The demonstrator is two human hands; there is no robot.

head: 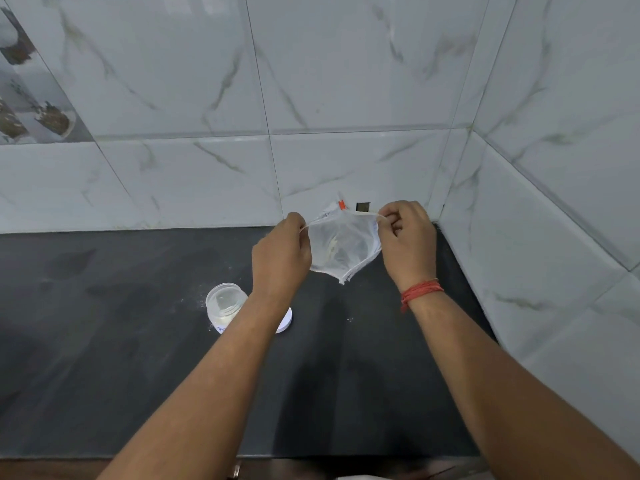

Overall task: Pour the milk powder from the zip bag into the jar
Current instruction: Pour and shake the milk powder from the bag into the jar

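Nearest, two bare forearms are seen reaching forward over the dark tabletop, a red thread being tied round the right wrist. Just left of the left forearm, an open clear jar is stood on the tabletop, a little pale powder lying in its bottom; a white lid is partly hidden behind the forearm, just beside the jar. A few white specks are scattered around them. Farther on, the zip bag is held up above the tabletop, well apart from the jar. Its top edge is pinched at one end by the left hand and at the other by the right hand, each grip closed narrowly on the plastic. Beyond, marbled wall tiles are seen.
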